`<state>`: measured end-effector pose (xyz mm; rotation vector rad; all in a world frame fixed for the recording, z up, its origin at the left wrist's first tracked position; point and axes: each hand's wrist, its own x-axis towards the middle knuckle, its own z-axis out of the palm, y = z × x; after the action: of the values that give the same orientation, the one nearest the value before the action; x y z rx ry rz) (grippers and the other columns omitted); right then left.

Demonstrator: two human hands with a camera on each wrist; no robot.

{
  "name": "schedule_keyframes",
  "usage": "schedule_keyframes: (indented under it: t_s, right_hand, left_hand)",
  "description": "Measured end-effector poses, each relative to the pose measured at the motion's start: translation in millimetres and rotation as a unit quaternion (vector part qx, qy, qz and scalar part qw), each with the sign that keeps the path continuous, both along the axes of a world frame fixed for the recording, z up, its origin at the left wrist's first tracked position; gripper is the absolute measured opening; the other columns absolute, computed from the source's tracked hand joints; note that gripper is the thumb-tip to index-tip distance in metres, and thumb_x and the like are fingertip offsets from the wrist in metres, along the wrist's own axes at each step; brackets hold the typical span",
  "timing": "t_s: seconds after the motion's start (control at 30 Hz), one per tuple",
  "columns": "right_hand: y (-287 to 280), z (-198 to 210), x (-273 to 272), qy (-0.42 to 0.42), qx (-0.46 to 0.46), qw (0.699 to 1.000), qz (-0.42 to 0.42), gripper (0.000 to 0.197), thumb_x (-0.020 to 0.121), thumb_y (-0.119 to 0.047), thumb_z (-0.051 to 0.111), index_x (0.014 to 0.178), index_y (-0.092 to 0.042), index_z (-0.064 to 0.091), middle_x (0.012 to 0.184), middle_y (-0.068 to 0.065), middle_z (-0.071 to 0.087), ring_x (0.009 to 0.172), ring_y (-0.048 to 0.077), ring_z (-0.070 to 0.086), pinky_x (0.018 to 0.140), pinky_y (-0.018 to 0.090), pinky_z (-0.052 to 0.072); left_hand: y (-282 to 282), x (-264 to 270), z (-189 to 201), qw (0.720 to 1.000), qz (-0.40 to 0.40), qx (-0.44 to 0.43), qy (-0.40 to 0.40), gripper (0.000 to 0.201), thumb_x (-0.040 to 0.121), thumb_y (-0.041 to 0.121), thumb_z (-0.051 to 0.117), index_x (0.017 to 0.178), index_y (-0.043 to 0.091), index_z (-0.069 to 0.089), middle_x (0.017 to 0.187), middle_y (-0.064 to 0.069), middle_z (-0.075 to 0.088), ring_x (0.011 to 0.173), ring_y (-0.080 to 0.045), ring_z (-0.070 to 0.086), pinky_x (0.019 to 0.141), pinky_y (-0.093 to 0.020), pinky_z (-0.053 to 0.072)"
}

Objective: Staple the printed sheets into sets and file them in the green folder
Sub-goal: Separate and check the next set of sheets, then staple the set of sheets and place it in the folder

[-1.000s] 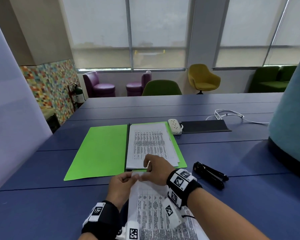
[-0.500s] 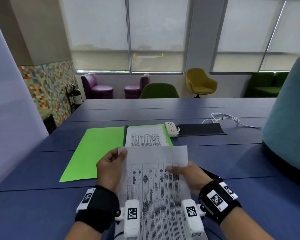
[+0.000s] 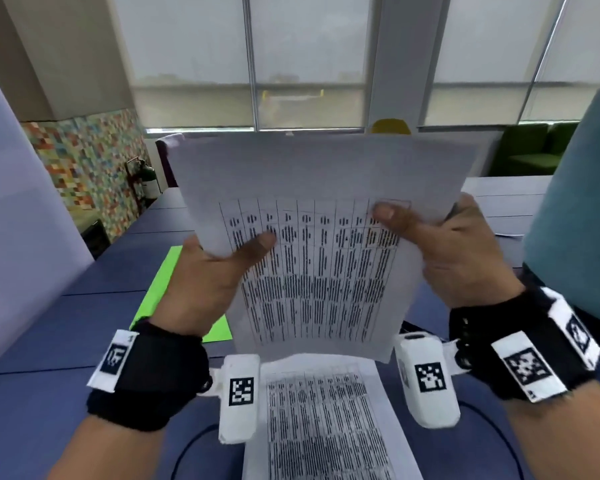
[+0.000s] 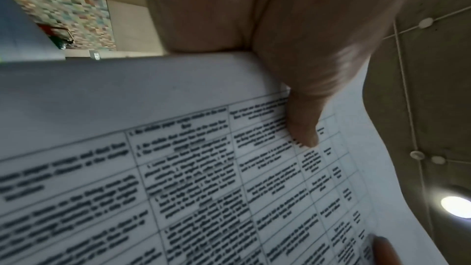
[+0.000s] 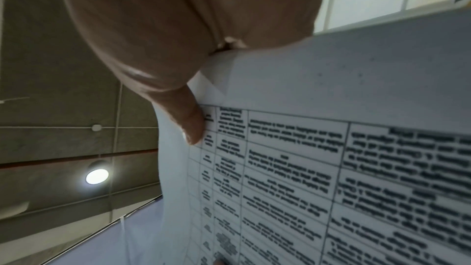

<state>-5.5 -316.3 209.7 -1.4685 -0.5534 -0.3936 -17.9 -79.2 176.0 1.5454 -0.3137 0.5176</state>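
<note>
I hold printed sheets (image 3: 323, 244) with a dense table upright in front of me, above the desk. My left hand (image 3: 219, 268) grips their left edge, thumb on the printed face. My right hand (image 3: 440, 244) grips the right edge the same way. The left wrist view shows the thumb pressed on the sheets (image 4: 178, 168); the right wrist view shows the other thumb on the sheets (image 5: 331, 168). More printed sheets (image 3: 323, 420) lie on the desk near me. Only a strip of the open green folder (image 3: 163, 285) shows left of my left hand; the rest is hidden.
The blue desk (image 3: 49, 341) stretches ahead. A white partition (image 3: 18, 220) stands at the left and a teal chair back (image 3: 575, 188) at the right. The stapler and power strip are hidden behind the raised sheets.
Both hands have lifted the printed sheets off the desk and raised them upright before the camera; they now cover the folder, stapler and power strip.
</note>
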Motion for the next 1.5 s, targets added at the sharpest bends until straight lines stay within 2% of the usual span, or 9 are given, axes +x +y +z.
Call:
schedule_keyframes:
  t_s: [0.2, 0.37, 0.53, 0.73, 0.87, 1.13, 1.23, 1.4, 1.5]
  right_hand:
    - [2.4, -79.3, 14.7, 0.186, -0.053, 0.981, 0.001, 0.027, 0.076, -0.025, 0.084, 0.098, -0.011, 0.077, 0.104, 0.007, 0.078, 0.105, 0.026, 0.071, 0.104, 0.053, 0.049]
    - [-3.2, -51.1, 23.6, 0.212, -0.044, 0.975, 0.044, 0.01, 0.093, -0.015, 0.065, 0.098, -0.011, 0.073, 0.089, -0.006, 0.079, 0.085, 0.005, 0.074, 0.082, 0.02, 0.054]
    - [-20.2, -97.9, 66.9, 0.324, -0.117, 0.938, -0.032, 0.027, 0.097, -0.036, 0.061, 0.096, -0.013, 0.075, 0.098, 0.003, 0.077, 0.089, 0.018, 0.073, 0.085, 0.035, 0.056]
    - [-64.9, -193.7, 102.8, 0.318, -0.65, 0.665, -0.184, 0.049, 0.08, -0.053, 0.066, 0.116, -0.02, 0.061, 0.123, 0.005, 0.066, 0.111, 0.027, 0.064, 0.083, 0.03, 0.048]
    - [-62.8, -187.5, 106.4, 0.322, -0.689, 0.622, -0.187, 0.041, 0.07, -0.049, 0.07, 0.097, -0.019, 0.062, 0.101, 0.004, 0.067, 0.092, 0.026, 0.066, 0.07, 0.027, 0.048]
    - [8.0, -125.3, 122.8, 0.371, -0.12, 0.904, -0.175, 0.01, 0.089, -0.01, 0.058, 0.081, -0.004, 0.054, 0.067, 0.016, 0.053, 0.05, 0.022, 0.047, 0.044, 0.022, 0.037]
    - [63.7, -108.9, 130.0, 0.406, 0.062, 0.911, -0.042, 0.007, 0.091, -0.006, 0.052, 0.087, -0.001, 0.051, 0.069, 0.023, 0.059, 0.052, 0.029, 0.059, 0.05, 0.032, 0.055]
    - [134.6, -113.7, 137.9, 0.356, 0.04, 0.933, 0.009, 0.011, 0.092, -0.005, 0.061, 0.1, -0.004, 0.053, 0.078, 0.02, 0.064, 0.073, 0.035, 0.065, 0.073, 0.045, 0.055]
    - [152.2, -127.4, 137.6, 0.357, 0.008, 0.934, 0.026, 0.011, 0.089, -0.009, 0.065, 0.093, -0.008, 0.055, 0.073, 0.016, 0.069, 0.076, 0.033, 0.067, 0.071, 0.044, 0.052]
  left_hand:
    - [-6.3, 5.2, -71.5, 0.985, 0.012, 0.035, 0.166, 0.012, 0.077, 0.03, 0.073, 0.087, 0.036, 0.07, 0.086, 0.027, 0.074, 0.09, 0.008, 0.068, 0.09, -0.026, 0.05]
    - [0.8, 9.4, -47.3, 0.982, -0.016, 0.002, 0.188, 0.014, 0.076, 0.047, 0.065, 0.077, 0.041, 0.077, 0.089, 0.014, 0.075, 0.091, -0.005, 0.068, 0.088, -0.03, 0.05]
    - [11.5, 24.7, -118.5, 0.946, -0.016, 0.045, 0.321, 0.086, 0.065, 0.072, 0.072, 0.129, 0.017, 0.058, 0.124, 0.003, 0.068, 0.117, -0.019, 0.062, 0.104, -0.042, 0.046]
    - [6.3, 5.2, -196.4, 0.895, -0.043, 0.008, 0.444, 0.047, 0.094, 0.033, 0.061, 0.131, 0.005, 0.055, 0.122, -0.001, 0.064, 0.106, -0.015, 0.057, 0.093, -0.026, 0.038]
    - [11.6, 3.9, -199.8, 0.89, -0.047, 0.004, 0.454, 0.025, 0.098, 0.025, 0.055, 0.122, 0.015, 0.058, 0.099, 0.011, 0.066, 0.086, 0.0, 0.059, 0.061, -0.003, 0.045]
    - [12.7, 2.3, -205.2, 0.888, -0.055, 0.02, 0.456, 0.041, 0.091, 0.04, 0.062, 0.121, 0.012, 0.064, 0.111, 0.004, 0.071, 0.105, -0.011, 0.063, 0.088, -0.024, 0.047]
    - [11.5, 0.5, -203.2, 0.896, -0.065, 0.034, 0.438, 0.023, 0.095, 0.035, 0.059, 0.109, 0.019, 0.067, 0.103, 0.01, 0.072, 0.092, 0.002, 0.064, 0.068, -0.009, 0.046]
    - [11.1, -4.0, -201.0, 0.905, -0.091, 0.021, 0.416, 0.027, 0.097, 0.032, 0.056, 0.112, 0.016, 0.071, 0.103, 0.006, 0.076, 0.099, -0.013, 0.071, 0.096, -0.032, 0.05]
    - [11.0, -3.0, -203.2, 0.907, -0.082, 0.024, 0.413, 0.019, 0.094, 0.035, 0.059, 0.093, 0.02, 0.071, 0.092, 0.002, 0.064, 0.074, -0.016, 0.057, 0.065, -0.02, 0.04]
